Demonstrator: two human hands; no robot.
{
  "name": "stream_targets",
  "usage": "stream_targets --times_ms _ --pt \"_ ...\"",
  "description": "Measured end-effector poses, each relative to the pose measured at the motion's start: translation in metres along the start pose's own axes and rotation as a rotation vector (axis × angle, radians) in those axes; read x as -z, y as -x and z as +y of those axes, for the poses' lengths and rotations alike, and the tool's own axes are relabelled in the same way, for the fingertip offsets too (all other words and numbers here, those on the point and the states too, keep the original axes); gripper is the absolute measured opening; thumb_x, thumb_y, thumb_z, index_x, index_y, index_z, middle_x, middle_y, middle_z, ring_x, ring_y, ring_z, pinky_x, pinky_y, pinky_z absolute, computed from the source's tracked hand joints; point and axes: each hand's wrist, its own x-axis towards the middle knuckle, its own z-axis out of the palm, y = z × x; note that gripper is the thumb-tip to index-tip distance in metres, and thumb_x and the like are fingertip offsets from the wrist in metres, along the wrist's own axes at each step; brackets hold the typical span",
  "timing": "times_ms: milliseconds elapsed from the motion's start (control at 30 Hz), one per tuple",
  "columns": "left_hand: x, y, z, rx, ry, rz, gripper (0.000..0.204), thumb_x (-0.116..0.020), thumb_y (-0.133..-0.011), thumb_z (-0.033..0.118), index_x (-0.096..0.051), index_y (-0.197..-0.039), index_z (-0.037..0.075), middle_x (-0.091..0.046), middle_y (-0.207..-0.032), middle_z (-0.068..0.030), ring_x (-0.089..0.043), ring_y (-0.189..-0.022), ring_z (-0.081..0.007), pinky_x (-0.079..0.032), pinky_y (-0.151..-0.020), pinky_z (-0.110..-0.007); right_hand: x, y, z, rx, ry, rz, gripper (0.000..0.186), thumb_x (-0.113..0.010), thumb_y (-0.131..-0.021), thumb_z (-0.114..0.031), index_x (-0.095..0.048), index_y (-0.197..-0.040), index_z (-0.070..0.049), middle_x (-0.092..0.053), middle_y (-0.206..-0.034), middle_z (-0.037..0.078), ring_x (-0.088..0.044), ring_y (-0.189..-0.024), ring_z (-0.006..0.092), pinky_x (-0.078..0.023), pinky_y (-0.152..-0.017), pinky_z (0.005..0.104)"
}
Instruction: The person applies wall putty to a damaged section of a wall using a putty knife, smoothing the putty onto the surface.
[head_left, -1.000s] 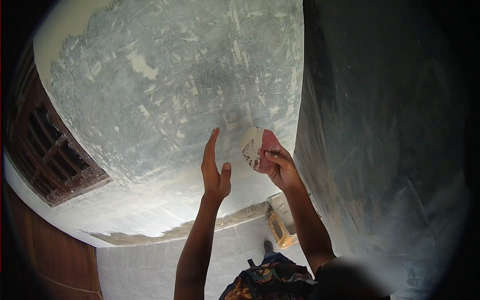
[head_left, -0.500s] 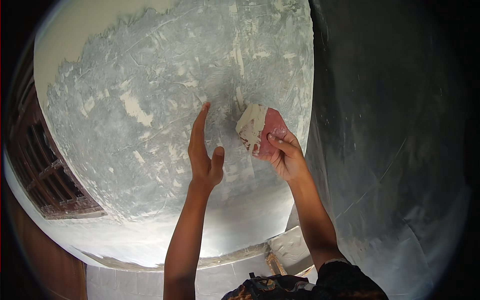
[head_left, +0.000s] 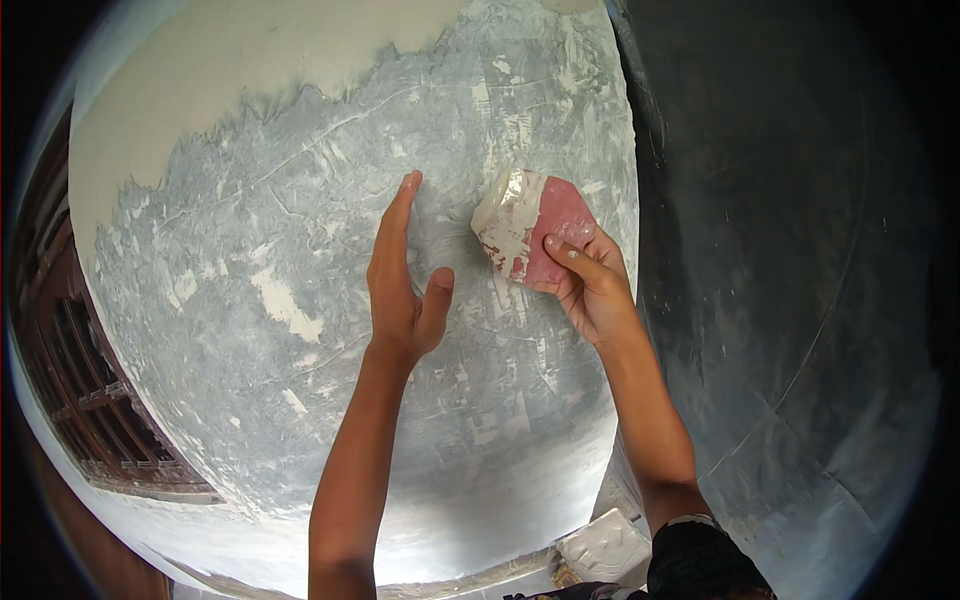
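The two hands are apart. The right hand (head_left: 597, 290) pinches a flat pink scraper (head_left: 566, 214), with the thumb on top. The left hand (head_left: 398, 275) holds nothing; its fingers are straight and its thumb sticks out. The scraper is to the right of the left hand, in front of the wall (head_left: 300, 385), and its left part is covered with pale paste (head_left: 513, 215) (a bit of it shines). I cannot tell if the scraper touches the wall. The wall is gray with white streaks, and a smooth cream patch (head_left: 250, 65) is at the top. A brown window (head_left: 95, 400) is far left. A big dark sheet (head_left: 800, 250) is on the right.
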Motion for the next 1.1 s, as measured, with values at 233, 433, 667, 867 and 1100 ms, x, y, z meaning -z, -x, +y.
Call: stream_targets --times_ms 233,433,667,867,1100 --pt "0.021 -0.072 -0.033 -0.164 -0.034 0.021 0.069 -0.053 -0.098 0.041 -0.04 -0.146 -0.007 -0.045 -0.148 -0.0296 -0.043 -0.139 -0.0432 -0.034 -0.115 -0.049 -0.034 -0.095 -0.054 0.636 0.613 0.079 0.026 -0.066 -0.095 -0.009 -0.063 -0.117 0.004 -0.071 -0.105 0.011 -0.071 -0.086 0.016 -0.06 -0.078 0.0324" --pt "0.018 -0.107 -0.059 -0.184 -0.132 -0.006 0.065 -0.053 -0.094 0.033 -0.042 -0.147 -0.004 -0.048 -0.148 -0.0242 -0.043 -0.141 -0.0389 -0.032 -0.116 -0.048 -0.053 -0.18 -0.079 1.184 1.234 0.206 0.024 -0.068 -0.088 -0.003 -0.069 -0.111 -0.002 -0.07 -0.101 0.009 -0.069 -0.088 0.0207 -0.056 -0.08 0.0334" --pt "0.012 -0.109 -0.07 -0.238 -0.251 0.015 0.063 -0.055 -0.093 0.027 -0.042 -0.147 -0.003 -0.048 -0.148 -0.0252 -0.044 -0.139 -0.0394 -0.033 -0.116 -0.046 -0.036 -0.227 -0.072 1.412 1.732 0.158 0.034 -0.068 -0.08 0.002 -0.069 -0.113 -0.005 -0.065 -0.101 0.01 -0.062 -0.096 0.0288 -0.055 -0.082 0.0392" --pt "0.017 -0.107 -0.071 -0.22 -0.271 0.023 0.062 -0.056 -0.093 0.028 -0.043 -0.146 -0.003 -0.049 -0.147 -0.0252 -0.046 -0.138 -0.0394 -0.034 -0.115 -0.046 -0.029 -0.166 -0.031 1.252 1.757 0.031 0.033 -0.069 -0.075 0.001 -0.065 -0.107 -0.004 -0.064 -0.098 0.008 -0.06 -0.1 0.0314 -0.056 -0.08 0.0419" --pt "0.011 -0.108 -0.07 -0.217 -0.297 0.013 0.064 -0.056 -0.093 0.03 -0.043 -0.146 -0.003 -0.049 -0.147 -0.0241 -0.046 -0.138 -0.0391 -0.034 -0.115 -0.047 -0.049 -0.218 -0.082 1.382 1.714 0.095 0.038 -0.07 -0.076 0.002 -0.07 -0.114 -0.005 -0.066 -0.091 0.009 -0.061 -0.086 0.0289 -0.054 -0.076 0.0404"
